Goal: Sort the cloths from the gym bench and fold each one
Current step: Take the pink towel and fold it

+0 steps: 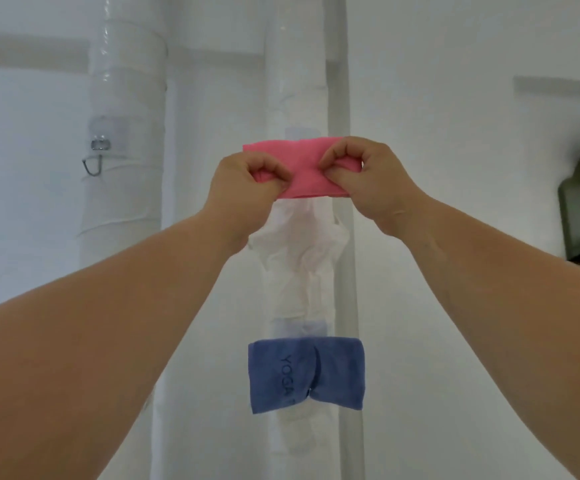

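Our bare forearms reach forward. The left hand (247, 183) and right hand (368, 178) each pinch one end of the pink cloth (303, 168), fingers (337, 156) curled round it, so the folded strip spans the gap between them. Well below the fingers, a blue cloth (305, 372) hangs before a white pipe (299, 98). We judge the pink cloth light, soft and limp, best gripped at its corners so the layers keep aligned.
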Demonstrator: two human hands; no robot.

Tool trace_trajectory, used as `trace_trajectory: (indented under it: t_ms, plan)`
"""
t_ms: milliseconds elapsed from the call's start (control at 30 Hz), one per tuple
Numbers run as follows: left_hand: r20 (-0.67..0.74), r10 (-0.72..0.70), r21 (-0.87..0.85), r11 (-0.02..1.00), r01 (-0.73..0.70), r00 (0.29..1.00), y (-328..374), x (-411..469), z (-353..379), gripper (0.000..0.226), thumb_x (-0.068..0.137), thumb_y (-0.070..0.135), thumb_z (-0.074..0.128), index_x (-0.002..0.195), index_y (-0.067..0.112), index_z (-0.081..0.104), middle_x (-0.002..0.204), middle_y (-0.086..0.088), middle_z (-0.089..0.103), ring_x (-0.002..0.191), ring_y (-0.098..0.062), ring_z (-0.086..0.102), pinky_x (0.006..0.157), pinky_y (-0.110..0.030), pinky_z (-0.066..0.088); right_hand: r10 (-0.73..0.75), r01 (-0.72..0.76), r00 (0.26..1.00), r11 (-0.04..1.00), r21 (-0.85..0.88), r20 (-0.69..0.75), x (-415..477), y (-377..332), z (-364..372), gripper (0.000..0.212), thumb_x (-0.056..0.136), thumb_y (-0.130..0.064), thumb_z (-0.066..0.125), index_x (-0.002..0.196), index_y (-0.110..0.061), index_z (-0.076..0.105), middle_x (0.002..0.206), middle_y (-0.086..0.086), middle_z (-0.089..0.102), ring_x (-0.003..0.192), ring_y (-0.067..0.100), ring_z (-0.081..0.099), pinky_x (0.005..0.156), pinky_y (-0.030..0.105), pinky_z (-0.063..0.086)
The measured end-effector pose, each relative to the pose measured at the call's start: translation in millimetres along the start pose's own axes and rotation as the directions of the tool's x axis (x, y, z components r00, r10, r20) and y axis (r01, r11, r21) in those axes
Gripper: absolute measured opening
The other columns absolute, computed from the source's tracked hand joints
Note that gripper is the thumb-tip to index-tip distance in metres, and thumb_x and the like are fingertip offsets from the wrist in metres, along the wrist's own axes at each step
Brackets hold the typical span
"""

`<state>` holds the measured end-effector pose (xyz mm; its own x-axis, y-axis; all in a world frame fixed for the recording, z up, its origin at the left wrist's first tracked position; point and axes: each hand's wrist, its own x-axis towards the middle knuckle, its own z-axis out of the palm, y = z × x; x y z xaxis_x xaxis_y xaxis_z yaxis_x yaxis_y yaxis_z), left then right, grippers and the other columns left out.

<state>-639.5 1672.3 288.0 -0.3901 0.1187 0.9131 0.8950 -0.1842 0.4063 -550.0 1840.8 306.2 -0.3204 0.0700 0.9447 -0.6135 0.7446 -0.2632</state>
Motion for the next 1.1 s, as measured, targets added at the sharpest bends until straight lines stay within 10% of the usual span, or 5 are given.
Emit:
trace_trajectory:
  t_ms: [267,633,900,1100]
  plan:
    - [-0.049,0.050,0.061,0.997,-0.047,0.998,-13.4,63.8,25.0,0.026,0.086,0.002,0.070,0.082,0.028,0.075,0.092,0.012,0.067,0.085,-0.001,0.061,0.079,-0.009,0.051,-0.003,-0.005,0.997,0.995,-0.095,-0.081,62.4,25.4,6.1,0.025,0.089,0.004,0.060,0.090,-0.018,0.073,0.105,-0.003,0.067,0.092,0.006,0.061,0.079,0.008,0.048]
    - [-0.062,0.019,0.037,0.999,-0.017,0.998,-36.1,65.0,30.3,0.024,0.081,0.007,0.078,0.080,0.031,0.075,0.091,0.017,0.070,0.087,-0.001,0.063,0.092,-0.025,0.056,0.009,-0.014,0.997,0.998,-0.068,-0.079,52.9,45.2,10.5,0.022,0.087,0.003,0.064,0.091,-0.016,0.073,0.093,-0.012,0.065,0.082,-0.004,0.058,0.072,0.004,0.046]
    - [-0.049,0.056,0.113,0.992,-0.050,0.997,-33.5,58.0,32.7,0.018,0.082,0.010,0.076,0.082,0.028,0.074,0.109,0.006,0.065,0.098,-0.011,0.063,0.094,-0.029,0.056,0.020,-0.044,0.995,0.971,-0.236,-0.102,47.2,58.5,11.9,0.015,0.089,-0.017,0.068,0.092,-0.030,0.062,0.115,0.002,0.054,0.098,0.018,0.055,0.090,0.032,0.050]
    - [0.198,0.455,0.810,0.423,-0.407,0.868,-25.7,48.5,34.4,0.054,0.099,0.024,0.045,0.152,0.031,0.038,0.170,0.002,0.011,0.156,-0.026,0.012,0.126,-0.050,0.007,-0.243,0.171,0.970,0.706,-0.688,-0.008,40.4,56.8,13.1,0.054,0.100,-0.021,0.052,0.152,-0.019,0.039,0.163,0.006,0.030,0.152,0.029,0.023,0.124,0.042,0.020]
